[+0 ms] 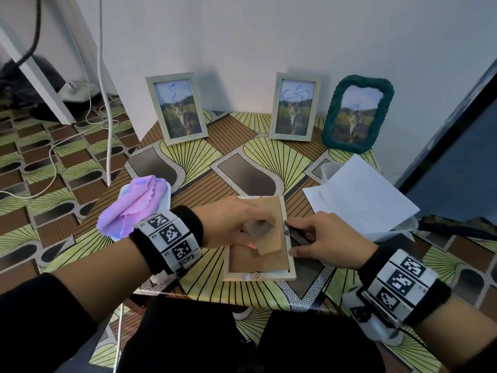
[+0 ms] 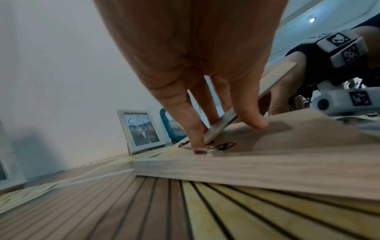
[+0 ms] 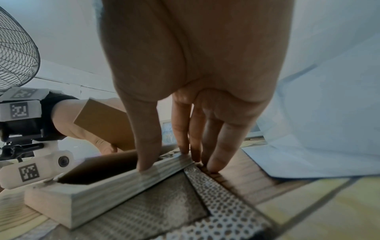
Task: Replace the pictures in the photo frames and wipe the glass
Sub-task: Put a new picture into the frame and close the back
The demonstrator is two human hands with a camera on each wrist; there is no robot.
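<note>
A pale wooden photo frame [image 1: 259, 276] lies face down at the front middle of the table, its brown backing board [image 1: 255, 263] up. My left hand [image 1: 261, 232] rests on the board and pinches the raised cardboard stand [image 1: 270, 242] between thumb and fingers. In the left wrist view the stand [image 2: 222, 126] tilts up from its dark hinges while a fingertip presses the board of the frame [image 2: 246, 175]. My right hand [image 1: 290, 239] is at the frame's right rail, index tip by a small metal clip [image 1: 286, 232]. In the right wrist view, my right hand [image 3: 179, 162] has its thumb on the rail of the frame [image 3: 115, 186].
Two pale frames [image 1: 177, 107] [image 1: 294, 106] and a green woven frame [image 1: 356, 113] stand against the back wall, each showing a scribbled cat picture. A purple cloth [image 1: 131, 208] lies on a white tub at left. White sheets [image 1: 360, 195] sit in a clear tub at right. Cables [image 1: 107, 117] trail over the floor at left.
</note>
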